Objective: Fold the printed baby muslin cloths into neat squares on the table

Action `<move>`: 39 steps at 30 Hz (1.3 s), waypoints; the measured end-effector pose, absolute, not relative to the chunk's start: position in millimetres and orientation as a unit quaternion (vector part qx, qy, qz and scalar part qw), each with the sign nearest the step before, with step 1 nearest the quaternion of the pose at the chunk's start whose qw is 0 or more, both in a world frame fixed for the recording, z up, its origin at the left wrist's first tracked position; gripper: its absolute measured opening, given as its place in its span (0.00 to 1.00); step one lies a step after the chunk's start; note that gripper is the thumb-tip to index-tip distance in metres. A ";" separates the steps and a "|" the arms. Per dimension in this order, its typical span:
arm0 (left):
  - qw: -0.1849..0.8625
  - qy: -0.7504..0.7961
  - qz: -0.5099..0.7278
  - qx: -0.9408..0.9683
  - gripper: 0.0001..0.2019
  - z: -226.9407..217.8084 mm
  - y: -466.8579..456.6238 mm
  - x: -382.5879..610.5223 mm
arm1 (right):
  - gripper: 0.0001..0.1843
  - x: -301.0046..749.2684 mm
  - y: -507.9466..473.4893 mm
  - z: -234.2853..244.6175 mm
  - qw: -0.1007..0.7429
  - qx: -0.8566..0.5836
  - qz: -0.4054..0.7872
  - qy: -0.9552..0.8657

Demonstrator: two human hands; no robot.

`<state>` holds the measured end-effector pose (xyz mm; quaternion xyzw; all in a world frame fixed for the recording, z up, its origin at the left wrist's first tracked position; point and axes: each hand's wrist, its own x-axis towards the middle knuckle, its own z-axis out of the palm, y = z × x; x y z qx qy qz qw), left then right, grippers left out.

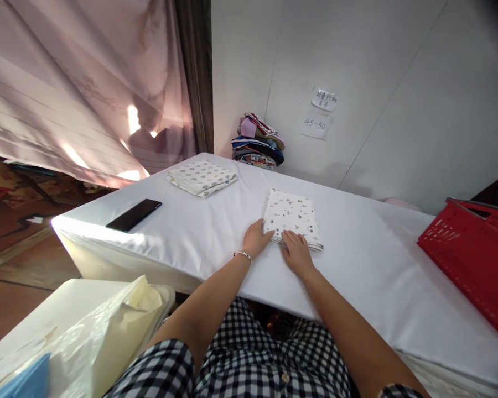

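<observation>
While both hands rest at its near edge, a folded white cloth (292,213) with small printed figures lies flat on the table (365,260), just right of the middle of the frame. The left hand (256,239) is at the cloth's near left corner, thumb toward its edge; whether it pinches the layers cannot be told. The right hand (296,251) lies palm down beside it, fingers spread lightly over the near edge and clamped on nothing, the two hands a little apart. Held this way, the layers are probably being kept square and smooth, and the cloth sits straight ahead of the body, likely for an even reach from both arms. Up and to the left, a second patterned cloth (203,177) lies folded, well apart, perhaps so the two stay separate. Further left is a dark phone (135,214), seemingly set aside from the working spot. Above centre, a stack of clothes (259,141) stands by the wall (357,66), which bears handwritten paper notes (315,126). A red basket (473,260) stands at the right edge, and a plastic bag (95,342) fills the lower left.
</observation>
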<state>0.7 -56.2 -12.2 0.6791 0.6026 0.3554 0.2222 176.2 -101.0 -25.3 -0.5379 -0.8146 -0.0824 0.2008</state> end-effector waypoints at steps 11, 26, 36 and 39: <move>0.267 0.587 0.383 0.662 0.20 -12.3 -54.7 -2.8 | 0.25 176.2 -103.7 -23.0 0.199 -0.534 -0.090 -0.817; 0.184 0.622 0.382 0.658 0.24 -10.8 -57.3 0.6 | 0.24 176.6 -102.5 -26.3 0.199 -0.534 -0.102 -0.815; 0.194 0.629 0.330 0.677 0.23 -11.8 -52.4 -1.3 | 0.25 175.9 -103.6 -24.5 0.215 -0.537 -0.114 -0.808; 0.199 0.627 0.330 0.677 0.20 -11.9 -51.6 -2.0 | 0.23 176.2 -103.2 -25.0 0.210 -0.533 -0.107 -0.812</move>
